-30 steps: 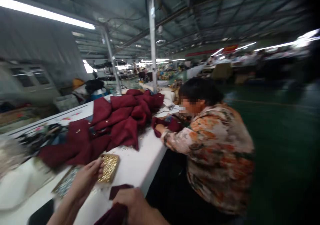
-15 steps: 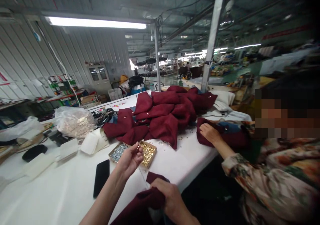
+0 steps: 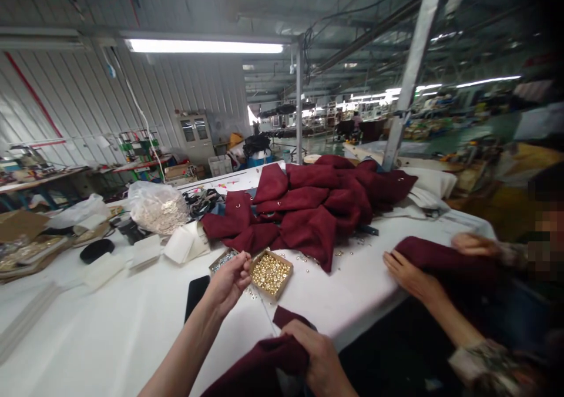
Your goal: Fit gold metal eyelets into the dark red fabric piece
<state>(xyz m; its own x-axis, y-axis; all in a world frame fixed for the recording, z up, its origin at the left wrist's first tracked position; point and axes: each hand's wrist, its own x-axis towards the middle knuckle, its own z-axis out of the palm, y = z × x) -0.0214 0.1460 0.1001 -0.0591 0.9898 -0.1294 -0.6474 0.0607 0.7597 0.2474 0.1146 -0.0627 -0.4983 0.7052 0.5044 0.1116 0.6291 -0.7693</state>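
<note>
My left hand (image 3: 230,282) is raised over the table beside two small boxes of metal fittings, thumb and forefinger pinched together. Whatever is between those fingertips is too small to make out. A box of gold-coloured eyelets (image 3: 269,271) lies just right of the fingers. Partly hidden behind the hand is a box of silvery fittings (image 3: 221,261). At the table's near edge my right hand (image 3: 321,353) grips a maroon garment piece (image 3: 264,364), with one flap of the cloth standing up past the fingers.
A heap of maroon garments (image 3: 304,203) covers the table's far part, loose eyelets scattered beside it. A black phone (image 3: 196,294) lies under my left forearm. Left stand a plastic bag (image 3: 156,209) and white pads (image 3: 187,243). At right, a co-worker's hands (image 3: 412,273) hold maroon cloth.
The view has swung left, so the table's things sit further right in the picture. My left hand stays pinched by the boxes, my right on the cloth. The co-worker's second hand now shows.
</note>
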